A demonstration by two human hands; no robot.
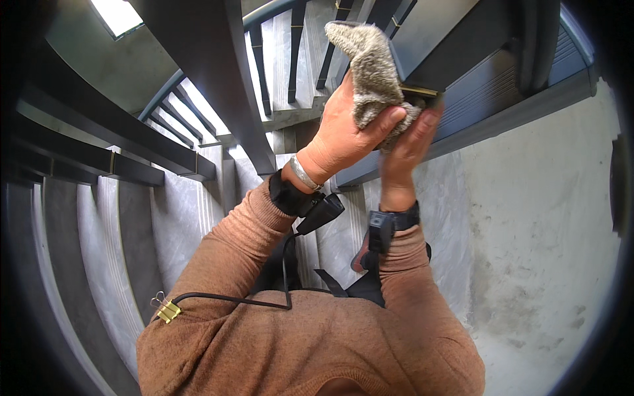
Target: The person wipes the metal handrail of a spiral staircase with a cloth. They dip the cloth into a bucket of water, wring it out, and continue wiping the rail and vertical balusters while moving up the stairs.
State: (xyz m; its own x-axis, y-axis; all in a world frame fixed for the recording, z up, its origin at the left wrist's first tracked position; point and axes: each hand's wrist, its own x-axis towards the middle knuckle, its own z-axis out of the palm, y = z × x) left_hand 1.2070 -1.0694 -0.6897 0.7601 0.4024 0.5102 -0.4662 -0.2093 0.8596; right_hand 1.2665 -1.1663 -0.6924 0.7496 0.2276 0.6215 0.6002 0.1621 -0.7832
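A grey-beige fluffy cloth (371, 69) is bunched against a dark metal baluster (453, 44) with a gold-coloured band (418, 90) at the upper right. My left hand (344, 128) holds the cloth from the left, its thumb pressed across the lower folds. From the right, my right hand (413, 141) reaches up to the cloth's lower end and the baluster, with the thumbs close together. Its fingertips are blurred and partly hidden behind the cloth and metal, so its exact grip is unclear.
Dark railing bars (213, 64) rise close by on the left. Grey stair treads (178, 203) curve below them, and a lower flight shows between the bars. A dark blue-grey stringer (505, 121) runs along the right, above a stained pale floor (535, 222).
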